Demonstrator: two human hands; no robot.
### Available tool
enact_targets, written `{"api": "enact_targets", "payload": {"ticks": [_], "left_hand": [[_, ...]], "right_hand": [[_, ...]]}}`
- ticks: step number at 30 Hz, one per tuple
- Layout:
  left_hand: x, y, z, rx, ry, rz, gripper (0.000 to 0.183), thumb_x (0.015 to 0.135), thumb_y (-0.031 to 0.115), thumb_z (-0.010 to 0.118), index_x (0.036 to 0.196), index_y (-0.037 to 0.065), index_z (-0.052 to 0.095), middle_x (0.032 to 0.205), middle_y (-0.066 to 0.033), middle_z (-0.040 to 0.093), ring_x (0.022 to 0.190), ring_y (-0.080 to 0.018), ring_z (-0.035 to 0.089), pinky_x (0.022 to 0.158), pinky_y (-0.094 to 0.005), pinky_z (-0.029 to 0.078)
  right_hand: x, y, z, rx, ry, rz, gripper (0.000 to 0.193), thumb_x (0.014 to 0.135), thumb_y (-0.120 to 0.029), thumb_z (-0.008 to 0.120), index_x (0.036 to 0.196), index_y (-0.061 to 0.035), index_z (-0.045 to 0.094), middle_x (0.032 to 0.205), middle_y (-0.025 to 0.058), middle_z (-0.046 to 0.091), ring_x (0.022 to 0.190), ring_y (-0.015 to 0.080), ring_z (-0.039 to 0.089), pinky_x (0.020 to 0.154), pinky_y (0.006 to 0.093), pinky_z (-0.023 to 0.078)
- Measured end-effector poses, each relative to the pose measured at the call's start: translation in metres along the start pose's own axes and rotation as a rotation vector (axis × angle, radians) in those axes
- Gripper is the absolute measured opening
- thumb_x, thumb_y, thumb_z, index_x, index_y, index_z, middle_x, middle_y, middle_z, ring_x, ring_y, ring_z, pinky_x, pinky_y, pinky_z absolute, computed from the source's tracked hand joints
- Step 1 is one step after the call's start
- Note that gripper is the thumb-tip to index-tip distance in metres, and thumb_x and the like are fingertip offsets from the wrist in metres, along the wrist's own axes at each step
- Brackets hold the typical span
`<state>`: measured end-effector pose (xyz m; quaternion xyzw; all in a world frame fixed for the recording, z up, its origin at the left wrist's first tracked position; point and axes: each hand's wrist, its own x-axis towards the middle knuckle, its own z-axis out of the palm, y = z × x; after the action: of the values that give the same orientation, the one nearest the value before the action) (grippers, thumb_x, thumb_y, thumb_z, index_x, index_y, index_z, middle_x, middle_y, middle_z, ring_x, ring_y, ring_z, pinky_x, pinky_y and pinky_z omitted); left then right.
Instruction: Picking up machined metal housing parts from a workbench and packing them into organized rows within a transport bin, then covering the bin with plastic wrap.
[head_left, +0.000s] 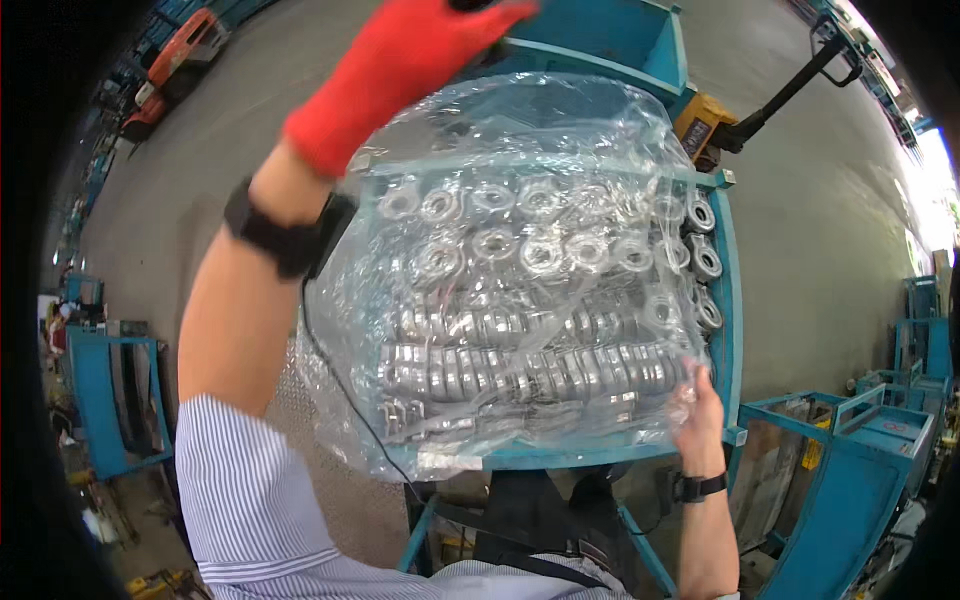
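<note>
A clear plastic sheet (560, 130) is spread, wrinkled, over a teal metal crate (730, 290) full of shiny ring-ended metal parts (541, 255). Rows of rings face up at the far side; nearer me, similar parts stand packed on edge. At the crate's near right corner, my bare right hand (701, 415) is closed on the sheet's edge. My left hand (410, 60), in a red glove, is raised over the far left side. The top of the picture cuts it off and motion smears it, so its grip is unclear. Several rings at the right lie outside the sheet.
Beyond the crate stands another teal bin (600, 45), with a pallet jack handle (790, 90) to its right. Teal racks (860, 470) are at the near right, and a teal frame (115, 400) stands left. An orange forklift (180, 60) is far left. A dark cable (345, 375) hangs beside my left arm.
</note>
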<state>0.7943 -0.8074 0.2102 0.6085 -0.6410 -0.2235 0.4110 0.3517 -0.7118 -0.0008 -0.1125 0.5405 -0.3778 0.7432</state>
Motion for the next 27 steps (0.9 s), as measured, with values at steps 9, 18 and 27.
{"api": "enact_targets", "payload": {"ticks": [9,18,27], "left_hand": [[-0.340,-0.006,0.107,0.022,0.074,-0.784,0.030,0.086,0.024,0.063,0.106,0.002,0.064,0.080,-0.0088,0.066,0.071,-0.0115,0.059,0.065,-0.0307,0.048],[-0.646,-0.008,0.380,-0.644,0.857,-1.288,0.062,0.086,0.063,0.049,0.103,0.005,0.062,0.078,-0.0042,0.059,0.067,-0.0190,0.057,0.059,-0.0366,0.049],[-0.535,-0.009,0.379,-1.047,1.419,-1.273,0.076,0.080,0.071,0.044,0.124,0.009,0.050,0.115,-0.0132,0.055,0.103,-0.0322,0.051,0.083,-0.0514,0.044]], "right_hand": [[0.049,-0.081,-0.089,-0.338,-0.102,-0.210,0.038,0.098,-0.033,0.047,0.121,-0.0028,0.053,0.076,-0.0048,0.051,0.061,0.0043,0.044,0.051,0.0187,0.035],[0.077,-0.196,-0.124,-0.344,-0.499,-0.191,0.030,0.095,-0.027,0.054,0.118,-0.0073,0.057,0.070,-0.0082,0.045,0.058,0.0031,0.042,0.049,0.0181,0.035],[0.057,-0.290,-0.141,-0.558,-0.643,-0.341,0.033,0.094,-0.025,0.056,0.121,-0.0058,0.055,0.101,-0.0016,0.059,0.086,0.0086,0.054,0.074,0.0246,0.045]]}}
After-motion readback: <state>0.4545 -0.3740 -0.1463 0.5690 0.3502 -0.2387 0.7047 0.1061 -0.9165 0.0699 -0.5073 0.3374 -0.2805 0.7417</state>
